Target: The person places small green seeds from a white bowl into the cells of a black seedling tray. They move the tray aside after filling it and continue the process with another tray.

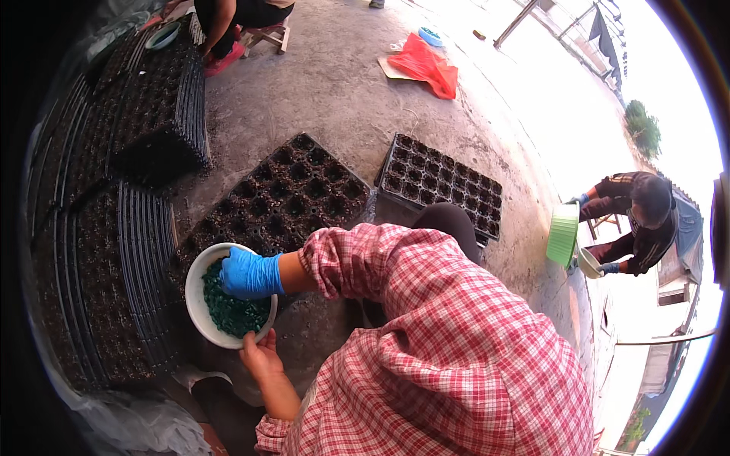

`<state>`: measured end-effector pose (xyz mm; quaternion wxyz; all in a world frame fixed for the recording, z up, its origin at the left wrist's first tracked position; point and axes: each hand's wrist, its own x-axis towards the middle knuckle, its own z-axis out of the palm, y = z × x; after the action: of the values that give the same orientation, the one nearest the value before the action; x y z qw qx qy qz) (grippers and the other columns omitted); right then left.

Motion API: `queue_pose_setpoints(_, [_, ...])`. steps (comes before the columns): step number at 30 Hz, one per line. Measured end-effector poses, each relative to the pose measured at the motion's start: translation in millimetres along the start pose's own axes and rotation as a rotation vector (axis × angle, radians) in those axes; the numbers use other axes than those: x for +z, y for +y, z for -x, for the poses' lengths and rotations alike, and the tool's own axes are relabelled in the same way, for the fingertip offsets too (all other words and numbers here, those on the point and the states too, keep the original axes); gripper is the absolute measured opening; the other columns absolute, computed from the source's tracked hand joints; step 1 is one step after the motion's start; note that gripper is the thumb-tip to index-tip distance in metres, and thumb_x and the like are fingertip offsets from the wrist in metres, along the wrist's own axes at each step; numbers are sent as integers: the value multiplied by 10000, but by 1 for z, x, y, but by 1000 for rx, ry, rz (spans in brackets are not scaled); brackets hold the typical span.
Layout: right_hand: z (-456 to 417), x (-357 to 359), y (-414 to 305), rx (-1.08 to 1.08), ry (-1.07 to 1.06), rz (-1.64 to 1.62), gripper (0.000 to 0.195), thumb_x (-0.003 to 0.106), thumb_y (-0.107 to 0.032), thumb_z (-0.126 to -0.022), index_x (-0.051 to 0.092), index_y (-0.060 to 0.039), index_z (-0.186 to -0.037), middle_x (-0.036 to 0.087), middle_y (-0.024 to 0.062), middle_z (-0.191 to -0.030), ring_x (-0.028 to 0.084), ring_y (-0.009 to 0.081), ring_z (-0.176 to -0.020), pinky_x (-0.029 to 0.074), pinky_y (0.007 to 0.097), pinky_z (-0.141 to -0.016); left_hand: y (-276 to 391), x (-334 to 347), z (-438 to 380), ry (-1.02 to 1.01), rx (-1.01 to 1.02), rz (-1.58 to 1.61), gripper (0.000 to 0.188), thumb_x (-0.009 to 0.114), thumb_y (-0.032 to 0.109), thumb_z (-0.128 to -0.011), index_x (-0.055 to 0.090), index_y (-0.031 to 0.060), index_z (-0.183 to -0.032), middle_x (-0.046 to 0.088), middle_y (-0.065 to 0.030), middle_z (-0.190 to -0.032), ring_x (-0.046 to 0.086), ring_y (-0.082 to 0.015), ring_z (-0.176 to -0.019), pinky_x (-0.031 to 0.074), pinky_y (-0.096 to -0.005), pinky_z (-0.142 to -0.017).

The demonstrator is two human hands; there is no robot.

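A white bowl (pixel 195 305) holds a layer of green, coated-looking seeds (pixel 238 314). My bare left hand (pixel 262 356) grips its near rim, thumb against the outside. Over the far side of the bowl is my right hand (pixel 251 275) in a blue glove, its fingers curled down at the seeds; the fingertips are hidden, so what they hold does not show. Just beyond the bowl lies a black seedling tray (pixel 296 188) filled with dark soil, a hollow pressed into each cell. The bowl covers its near corner.
Stacked soil-filled trays (pixel 154 114) rise at left. Another tray stack (pixel 442 176) stands beyond my knee. A red plastic bag (pixel 425 65) and a blue bowl (pixel 430 37) lie farther off. One person (pixel 639 222) handles a green tub (pixel 563 231); another person (pixel 245 17) sits at top.
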<state>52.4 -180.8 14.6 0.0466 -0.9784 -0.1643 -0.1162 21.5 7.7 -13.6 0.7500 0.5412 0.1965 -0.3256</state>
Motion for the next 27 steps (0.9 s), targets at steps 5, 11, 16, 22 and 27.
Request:
queue_pose_setpoints(5, [-1, 13, -12, 48, -51, -24, 99, 564, -186, -627, 641, -127, -639, 592, 53, -629, 592, 253, -616, 430, 388, -525, 2, 0, 0, 7, -3, -7, 273, 499, 121, -754, 492, -44, -972, 562, -129, -898, 568, -222, -736, 501, -325, -620])
queue_pose_setpoints(11, [-3, -7, -22, 41, -225, -90, 76, 543, -155, -644, 614, -134, -662, 580, 58, -685, 585, 254, -671, 467, 383, -579, 3, -4, 5, -6, -3, 69, 263, 503, 93, -753, 495, -7, -996, 575, -113, -890, 585, -229, -712, 512, -330, -586])
queue_pose_setpoints(16, [-22, -28, -9, 168, 22, -574, 120, 601, -170, -709, 623, -105, -807, 562, 89, -738, 561, 260, -708, 467, 344, -646, 8, -16, 14, 13, 26, 109, 281, 474, 87, -765, 484, 19, -1038, 573, -100, -906, 584, -207, -727, 507, -318, -590])
queue_pose_setpoints(22, [-52, 26, 96, 537, 134, -442, 120, 563, -185, -706, 622, -104, -772, 597, 128, -765, 575, 306, -723, 464, 383, -655, 11, -18, 17, 34, -15, 135, 299, 473, 62, -761, 471, 40, -1059, 549, -67, -931, 568, -168, -734, 501, -274, -563])
queue_pose_setpoints(27, [-86, 65, 116, 533, -163, -160, 189, 510, -217, -720, 635, -102, -801, 610, 145, -823, 585, 329, -776, 473, 399, -692, 10, -22, 15, 65, -40, 114, 294, 473, 66, -766, 469, 36, -1059, 543, -66, -936, 569, -163, -744, 500, -276, -570])
